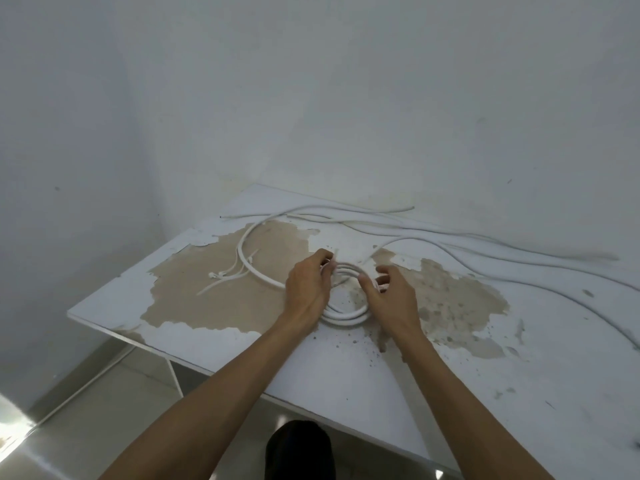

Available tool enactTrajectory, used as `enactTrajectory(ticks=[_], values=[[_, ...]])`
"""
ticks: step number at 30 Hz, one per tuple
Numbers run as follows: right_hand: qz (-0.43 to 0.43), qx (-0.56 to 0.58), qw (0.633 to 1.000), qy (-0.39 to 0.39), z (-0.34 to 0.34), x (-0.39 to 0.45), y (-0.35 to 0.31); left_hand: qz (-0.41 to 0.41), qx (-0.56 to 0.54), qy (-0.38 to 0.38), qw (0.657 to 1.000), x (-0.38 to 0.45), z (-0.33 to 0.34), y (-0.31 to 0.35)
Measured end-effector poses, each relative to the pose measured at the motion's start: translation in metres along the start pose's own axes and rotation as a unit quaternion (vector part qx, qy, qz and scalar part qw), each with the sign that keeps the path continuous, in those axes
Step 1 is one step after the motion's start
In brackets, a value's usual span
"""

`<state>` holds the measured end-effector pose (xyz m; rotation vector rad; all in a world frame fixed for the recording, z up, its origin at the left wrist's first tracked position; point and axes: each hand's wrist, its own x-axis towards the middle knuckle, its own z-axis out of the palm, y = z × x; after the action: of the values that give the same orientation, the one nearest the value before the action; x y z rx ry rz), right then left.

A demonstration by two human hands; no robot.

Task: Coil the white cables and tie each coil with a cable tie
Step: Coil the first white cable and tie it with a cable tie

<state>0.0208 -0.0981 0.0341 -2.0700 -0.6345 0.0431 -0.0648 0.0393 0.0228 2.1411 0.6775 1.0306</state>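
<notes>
A small coil of white cable (346,317) lies flat on the table between my two hands. My left hand (308,289) grips the coil's left side, its fingertips curled over the strands at the far edge. My right hand (391,292) holds the coil's right side with thumb and fingers curled round the strands. The same cable's free length (249,261) arcs away to the left and back. White cable ties (225,275) lie in a loose bunch on the table, left of that arc.
Several loose white cables (450,237) run across the back and right of the worn white table (207,344), whose paint has peeled to bare brown patches. White walls close in behind and left. A dark shoe (299,448) shows below the table's near edge.
</notes>
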Motion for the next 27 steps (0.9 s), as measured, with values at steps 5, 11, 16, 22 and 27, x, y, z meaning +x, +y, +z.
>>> enactTrajectory(ticks=[5,11,16,22,27], values=[[0.026,0.070,0.996,-0.047,0.014,-0.015,-0.026,-0.017,-0.005,0.036,0.999,-0.003,-0.041,-0.001],[-0.003,0.074,0.996,-0.046,0.053,-0.027,-0.071,-0.027,0.013,0.075,0.997,-0.005,-0.097,-0.013],[-0.042,0.056,0.996,-0.051,0.075,-0.040,-0.091,-0.007,0.020,0.068,0.997,-0.007,-0.134,-0.026],[-0.045,0.063,0.994,-0.082,0.110,-0.046,-0.110,-0.034,0.012,0.068,0.997,-0.013,-0.166,-0.056],[-0.069,0.081,0.988,-0.113,0.155,-0.051,-0.142,-0.090,0.023,0.079,0.993,-0.017,-0.211,-0.083]])
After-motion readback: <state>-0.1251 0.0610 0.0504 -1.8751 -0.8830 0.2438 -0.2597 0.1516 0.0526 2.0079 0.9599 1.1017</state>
